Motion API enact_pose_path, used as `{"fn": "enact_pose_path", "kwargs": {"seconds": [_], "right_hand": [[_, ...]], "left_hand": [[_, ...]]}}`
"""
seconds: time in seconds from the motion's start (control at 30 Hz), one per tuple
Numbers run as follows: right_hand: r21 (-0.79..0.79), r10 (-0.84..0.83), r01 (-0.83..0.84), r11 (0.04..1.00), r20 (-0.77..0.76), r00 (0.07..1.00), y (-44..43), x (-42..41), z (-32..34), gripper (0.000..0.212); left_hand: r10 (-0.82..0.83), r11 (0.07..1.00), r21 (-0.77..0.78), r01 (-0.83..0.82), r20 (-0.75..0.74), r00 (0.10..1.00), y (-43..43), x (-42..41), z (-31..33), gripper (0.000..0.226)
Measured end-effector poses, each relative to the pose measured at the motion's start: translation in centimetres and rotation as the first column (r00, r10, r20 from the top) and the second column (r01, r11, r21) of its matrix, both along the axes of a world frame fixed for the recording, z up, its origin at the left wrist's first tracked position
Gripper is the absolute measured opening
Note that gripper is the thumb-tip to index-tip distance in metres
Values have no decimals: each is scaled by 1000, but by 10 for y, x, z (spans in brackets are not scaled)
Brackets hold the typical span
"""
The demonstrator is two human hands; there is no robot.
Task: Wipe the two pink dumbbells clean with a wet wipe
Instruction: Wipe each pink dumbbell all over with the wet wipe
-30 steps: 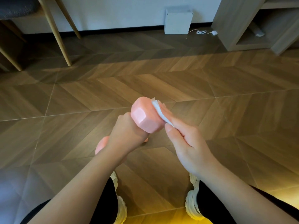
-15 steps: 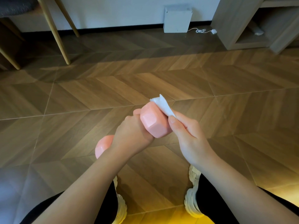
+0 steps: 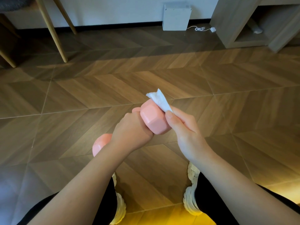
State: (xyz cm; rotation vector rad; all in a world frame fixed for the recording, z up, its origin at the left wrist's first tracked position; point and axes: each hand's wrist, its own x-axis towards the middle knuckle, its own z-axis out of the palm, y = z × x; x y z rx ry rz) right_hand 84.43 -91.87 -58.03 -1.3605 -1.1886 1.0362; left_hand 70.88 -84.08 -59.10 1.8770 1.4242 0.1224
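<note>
readable text: 0, you have nothing to read | pink dumbbell [image 3: 154, 120], near centre: plain end face | wet wipe [image 3: 159, 100]: plain white | white box [image 3: 176, 17], far by the wall: no legible marks

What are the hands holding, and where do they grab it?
The left hand grips the pink dumbbell round its handle. The right hand pinches the white wipe by its lower end.

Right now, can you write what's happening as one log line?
left hand: grips pink dumbbell | right hand: pinches wet wipe against its upper head
</note>
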Motion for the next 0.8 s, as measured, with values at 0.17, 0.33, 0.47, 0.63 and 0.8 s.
{"fn": "enact_pose_path", "kwargs": {"seconds": [0.17,0.33,0.47,0.63,0.8], "right_hand": [[-10,0,0,1000,20,1000,1,3,3,36],[38,-12,8,999,101,995,-5,-1,1,40],[-45,-47,50,998,56,997,8,2,9,26],[-34,-40,43,999,88,995,3,6,10,29],[-28,-26,28,999,69,997,2,6,13,33]], "left_hand": [[-76,995,62,83,-117,990,6,4,-9,19],[-31,999,-18,30,-31,999,7,4,-14,26],[-27,998,-62,31,67,997,6,5,-9,24],[-233,912,-250,326,339,911,11,-11,11,30],[-286,899,-153,410,504,815,7,-19,22,19]]}}
